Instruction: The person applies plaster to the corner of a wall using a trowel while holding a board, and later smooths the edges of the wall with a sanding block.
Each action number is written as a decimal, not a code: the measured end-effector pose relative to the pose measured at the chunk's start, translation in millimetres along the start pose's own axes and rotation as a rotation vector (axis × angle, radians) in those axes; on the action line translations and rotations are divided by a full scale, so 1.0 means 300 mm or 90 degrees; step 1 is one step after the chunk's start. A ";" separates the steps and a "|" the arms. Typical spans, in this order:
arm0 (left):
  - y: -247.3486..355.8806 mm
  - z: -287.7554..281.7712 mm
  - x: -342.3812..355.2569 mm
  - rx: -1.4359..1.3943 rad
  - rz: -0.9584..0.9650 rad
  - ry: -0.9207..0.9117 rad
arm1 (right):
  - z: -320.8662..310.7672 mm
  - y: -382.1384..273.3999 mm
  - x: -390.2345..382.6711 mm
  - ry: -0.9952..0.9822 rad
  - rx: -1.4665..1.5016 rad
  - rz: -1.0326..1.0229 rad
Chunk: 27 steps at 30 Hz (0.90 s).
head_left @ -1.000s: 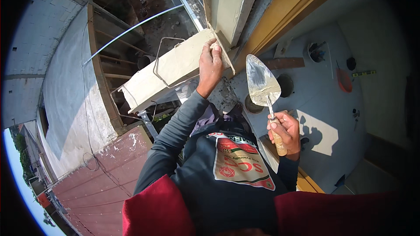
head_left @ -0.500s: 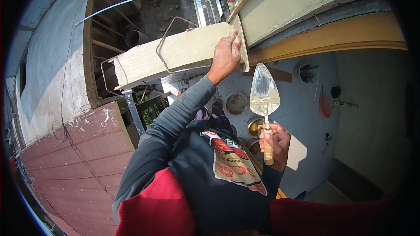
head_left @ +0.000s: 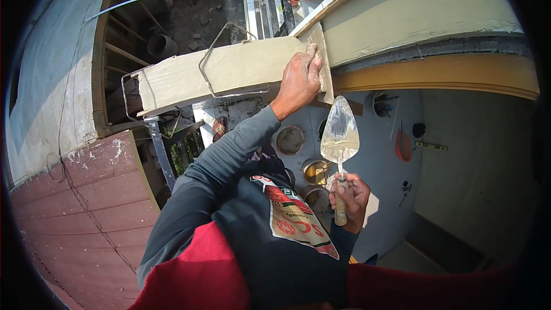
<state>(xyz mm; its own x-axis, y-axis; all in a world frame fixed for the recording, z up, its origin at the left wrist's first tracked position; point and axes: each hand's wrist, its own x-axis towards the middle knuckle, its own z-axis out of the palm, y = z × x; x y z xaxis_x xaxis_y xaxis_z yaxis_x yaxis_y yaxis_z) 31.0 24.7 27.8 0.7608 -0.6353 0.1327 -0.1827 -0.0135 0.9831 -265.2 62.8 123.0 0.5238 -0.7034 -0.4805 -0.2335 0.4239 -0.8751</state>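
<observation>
My left hand (head_left: 297, 80) grips a flat wooden float (head_left: 323, 63), its fingers wrapped over the near side. The board stands edge-up across the inner corner where a cream plastered ledge (head_left: 241, 60) meets a plastered wall (head_left: 425, 14). In my right hand (head_left: 351, 198) is a pointed trowel (head_left: 340, 132), held by its wooden handle with the blade pointing away from me. Wet-looking mortar smears the lower part of the blade, and its upper part shines in the sun. The blade's tip is just below the float's near end, seemingly apart from it.
Bent wire clamps (head_left: 204, 69) straddle the ledge. Below lie a mortar bucket (head_left: 290, 140), a yellowish-looking pail (head_left: 315, 172), a tool bucket (head_left: 381, 103), a red scoop-like container (head_left: 403, 146) and a spirit level (head_left: 431, 146). An orange-brown wooden beam (head_left: 436, 74) runs under the wall.
The view has shifted, moving the background leftward. My left hand and the float have moved slightly right relative to the ledge. The trowel stays upright in my right hand.
</observation>
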 end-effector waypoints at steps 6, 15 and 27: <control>0.109 -0.020 0.026 -0.056 0.032 0.015 | -0.028 0.023 -0.053 -0.007 0.043 -0.078; 0.495 -0.066 0.053 -0.150 0.191 0.014 | -0.171 0.023 -0.176 -0.033 0.189 -0.255; 0.161 -0.307 -0.227 -0.617 -0.287 -0.219 | 0.021 0.003 -0.067 0.061 -0.056 -0.292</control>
<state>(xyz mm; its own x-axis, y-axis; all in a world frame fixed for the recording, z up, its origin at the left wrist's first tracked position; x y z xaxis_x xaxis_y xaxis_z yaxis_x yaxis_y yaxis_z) 27.8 138.3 77.9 0.3948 -0.9056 -0.1547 0.7414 0.2146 0.6358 -270.7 81.0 132.3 0.5119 -0.8579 -0.0434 -0.0670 0.0104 -0.9977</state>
